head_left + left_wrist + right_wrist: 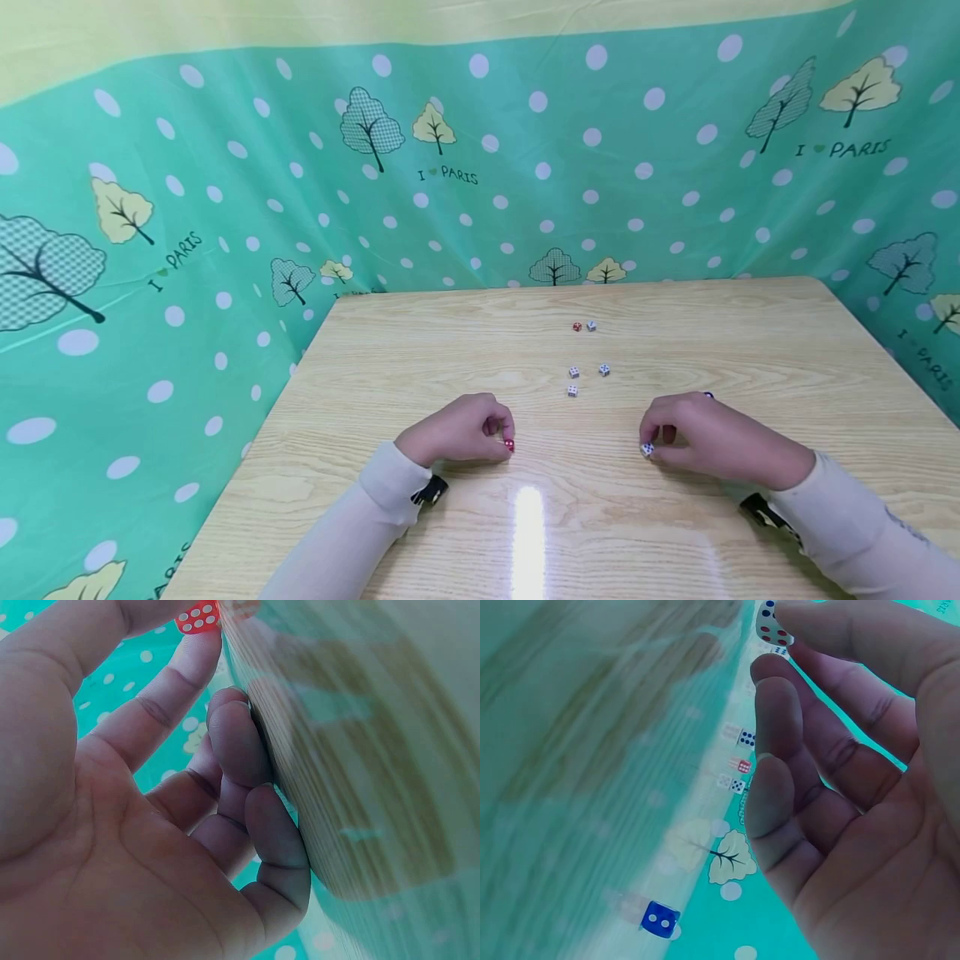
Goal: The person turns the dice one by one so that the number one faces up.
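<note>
My left hand [461, 429] pinches a red die [509, 445] with white pips between thumb and forefinger, low over the wooden table. In the left wrist view this red die [197, 616] shows six pips at the fingertips, and the other fingers curl loosely beside the table surface. To the right, my right hand [697, 433] holds a white die [647, 450] between thumb and forefinger. The right wrist view shows blue and red pips on that white die [771, 626]. A blue die [660, 919] lies beyond the right hand, mostly hidden behind it in the head view.
On the table [420, 342], three white dice [573, 372] lie in a loose group ahead of the hands. Farther back, a red die [577, 327] sits beside another white die [592, 326]. A green dotted curtain [450, 225] hangs around the table's back and sides.
</note>
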Demonstrator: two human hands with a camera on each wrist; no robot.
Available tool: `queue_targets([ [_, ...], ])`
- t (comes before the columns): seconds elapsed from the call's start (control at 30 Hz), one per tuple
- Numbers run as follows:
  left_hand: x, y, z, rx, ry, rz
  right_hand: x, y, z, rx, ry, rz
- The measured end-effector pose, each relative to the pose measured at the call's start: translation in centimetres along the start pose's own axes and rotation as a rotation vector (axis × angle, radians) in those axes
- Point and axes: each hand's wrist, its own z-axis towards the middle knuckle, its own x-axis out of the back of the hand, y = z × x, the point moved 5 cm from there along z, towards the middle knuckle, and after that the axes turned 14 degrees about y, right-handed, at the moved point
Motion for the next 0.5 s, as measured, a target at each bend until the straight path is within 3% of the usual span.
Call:
queue_targets([
  [0.23,-0.06,-0.01,-0.05,-0.001,-0.004,0.003,-0.15,0.04,-0.03,-0.005,-0.002,0.004],
  [0.5,-0.06,0.04,-0.02,-0.002,-0.006,-0.009,-0.38,-0.38,0.0,0.005,0.035,-0.064],
])
